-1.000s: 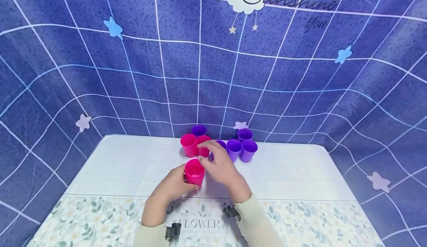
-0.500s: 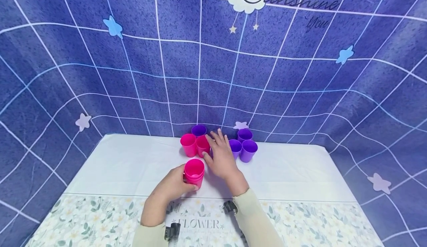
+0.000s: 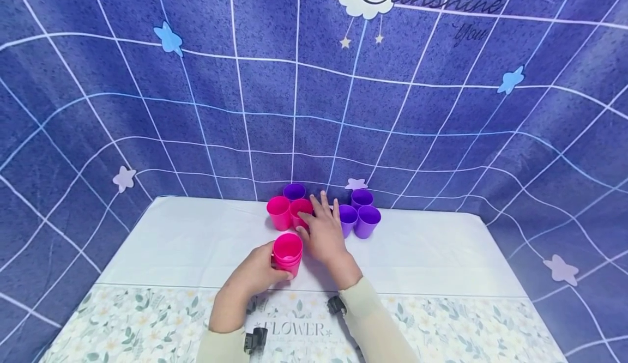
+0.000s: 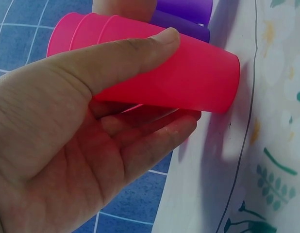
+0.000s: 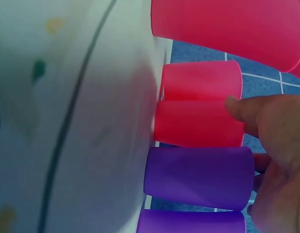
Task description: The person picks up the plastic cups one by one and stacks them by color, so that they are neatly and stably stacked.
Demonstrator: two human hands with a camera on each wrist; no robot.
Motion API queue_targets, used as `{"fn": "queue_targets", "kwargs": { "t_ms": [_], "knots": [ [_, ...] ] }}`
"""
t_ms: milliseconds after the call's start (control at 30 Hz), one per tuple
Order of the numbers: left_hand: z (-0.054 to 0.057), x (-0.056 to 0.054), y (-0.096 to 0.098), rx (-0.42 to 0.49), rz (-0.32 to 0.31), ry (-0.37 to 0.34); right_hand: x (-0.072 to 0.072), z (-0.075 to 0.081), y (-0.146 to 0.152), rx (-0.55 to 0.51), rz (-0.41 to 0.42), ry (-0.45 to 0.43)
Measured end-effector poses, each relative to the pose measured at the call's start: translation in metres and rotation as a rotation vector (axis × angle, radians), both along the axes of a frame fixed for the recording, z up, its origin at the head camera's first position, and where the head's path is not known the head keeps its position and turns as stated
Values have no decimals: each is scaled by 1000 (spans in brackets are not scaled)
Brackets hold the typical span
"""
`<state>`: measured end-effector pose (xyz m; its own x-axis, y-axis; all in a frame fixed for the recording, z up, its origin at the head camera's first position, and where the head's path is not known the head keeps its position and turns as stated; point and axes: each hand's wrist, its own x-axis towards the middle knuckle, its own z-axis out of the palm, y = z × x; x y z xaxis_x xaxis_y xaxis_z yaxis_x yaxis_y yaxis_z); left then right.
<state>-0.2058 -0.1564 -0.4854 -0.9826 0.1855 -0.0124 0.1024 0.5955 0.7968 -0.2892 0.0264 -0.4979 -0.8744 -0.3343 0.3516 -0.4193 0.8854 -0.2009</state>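
Your left hand is gripping the stacked cups, ideally steadily; at their two o'clock, your right hand is sitting spread.

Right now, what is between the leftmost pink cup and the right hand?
Another pink cup stands between the leftmost pink cup and the right hand, which partly covers it in the head view.

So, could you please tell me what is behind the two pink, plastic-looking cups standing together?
A purple, round, plastic-looking cup stands behind the pink cups, with the blue gridded backdrop beyond. The cup's rim shows; most of its body is covered.
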Motion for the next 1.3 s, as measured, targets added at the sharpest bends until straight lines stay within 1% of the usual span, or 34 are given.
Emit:
{"fn": "queue_targets", "kwargs": {
  "t_ms": [433, 733, 1000, 1200, 1300],
  "knots": [
    [-1, 0, 1, -3, 8, 4, -2, -4, 2, -61, 20, 47],
    [-2, -1, 1, -3, 6, 3, -1, 1, 3, -129, 20, 43],
    [1, 2, 1, -4, 10, 2, 0, 9, 7, -248, 30, 73],
    [0, 2, 2, -4, 15, 7, -2, 14, 12, -335, 34, 98],
    [0, 1, 2, -8, 15, 8, -2, 16, 14, -406, 38, 128]
  ]
}}
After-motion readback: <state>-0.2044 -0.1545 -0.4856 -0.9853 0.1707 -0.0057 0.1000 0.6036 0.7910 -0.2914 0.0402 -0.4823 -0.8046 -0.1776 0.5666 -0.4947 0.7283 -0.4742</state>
